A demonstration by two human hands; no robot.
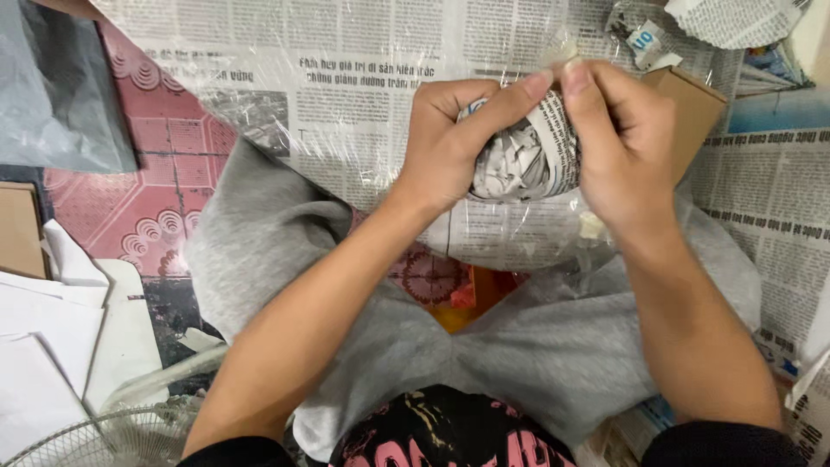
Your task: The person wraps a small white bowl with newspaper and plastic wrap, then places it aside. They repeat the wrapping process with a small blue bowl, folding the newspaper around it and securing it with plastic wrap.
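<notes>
1. I see a floor of red patterned tiles (151,195) with pale circle motifs, partly worn dark.
2. Newspaper sheets (346,95) under clear plastic film cover most of the floor ahead.
3. A grey plastic sheet (56,95) lies top left.
4. White paper sheets (60,337) sit at the left, beside a fan's wire guard (104,432).
5. Light is even, indoor.

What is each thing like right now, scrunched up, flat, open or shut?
Newspaper bundle: crumpled, gripped by both hands.
Left hand: closed on the bundle.
Right hand: closed on the bundle, fingers pinching its top.
Clear plastic film: spread over flat newspaper.
Cardboard box: partly hidden, cannot tell.
</notes>
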